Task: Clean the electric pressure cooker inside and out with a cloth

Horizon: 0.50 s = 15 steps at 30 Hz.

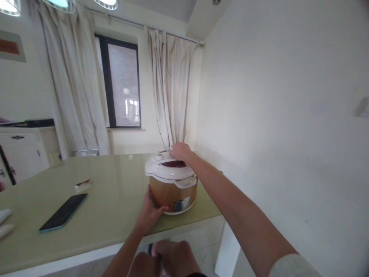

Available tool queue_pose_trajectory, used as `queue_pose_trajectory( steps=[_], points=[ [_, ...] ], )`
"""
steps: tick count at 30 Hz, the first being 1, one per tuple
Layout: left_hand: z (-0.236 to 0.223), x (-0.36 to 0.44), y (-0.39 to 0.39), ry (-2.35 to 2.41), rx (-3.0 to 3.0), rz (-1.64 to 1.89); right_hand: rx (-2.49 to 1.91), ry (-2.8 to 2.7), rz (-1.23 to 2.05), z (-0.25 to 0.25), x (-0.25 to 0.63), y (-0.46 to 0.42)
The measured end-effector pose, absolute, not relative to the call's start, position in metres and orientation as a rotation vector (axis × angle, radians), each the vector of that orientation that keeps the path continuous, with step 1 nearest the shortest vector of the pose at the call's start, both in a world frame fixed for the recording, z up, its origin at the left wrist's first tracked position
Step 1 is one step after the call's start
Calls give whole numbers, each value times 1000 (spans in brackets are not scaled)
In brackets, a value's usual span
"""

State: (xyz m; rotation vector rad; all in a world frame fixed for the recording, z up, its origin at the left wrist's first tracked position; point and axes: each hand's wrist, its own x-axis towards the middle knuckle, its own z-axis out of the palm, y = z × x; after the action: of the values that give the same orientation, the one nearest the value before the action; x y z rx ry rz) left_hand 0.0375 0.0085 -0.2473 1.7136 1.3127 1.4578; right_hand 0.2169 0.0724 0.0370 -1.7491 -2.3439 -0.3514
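An electric pressure cooker [164, 192] with a gold body and a white lid [155, 169] stands upright near the front right of the table. My right hand [181, 151] reaches over the top and is closed on the lid's handle, its fingertips partly out of sight. Against the lower left side of the body, my left hand [150, 211] grips the cooker, thumb across the front and fingers round the side. The lid sits on the body, with a small knob or valve [159, 156] on top, left of my right hand.
On the green table top [112, 200] to the left lie a dark phone [63, 212] and a small whitish item [83, 185]. Two white ends [5, 223] show at the left edge. A wall [273, 115] rises close on the right. My legs [173, 257] are below the table's edge.
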Motion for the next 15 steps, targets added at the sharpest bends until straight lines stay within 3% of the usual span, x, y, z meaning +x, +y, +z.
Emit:
queue_pose_trajectory(
  steps=[15],
  points=[
    [-249, 39, 6, 1324, 1733, 1467, -1833, -2304, -372, 35, 211, 65]
  ],
)
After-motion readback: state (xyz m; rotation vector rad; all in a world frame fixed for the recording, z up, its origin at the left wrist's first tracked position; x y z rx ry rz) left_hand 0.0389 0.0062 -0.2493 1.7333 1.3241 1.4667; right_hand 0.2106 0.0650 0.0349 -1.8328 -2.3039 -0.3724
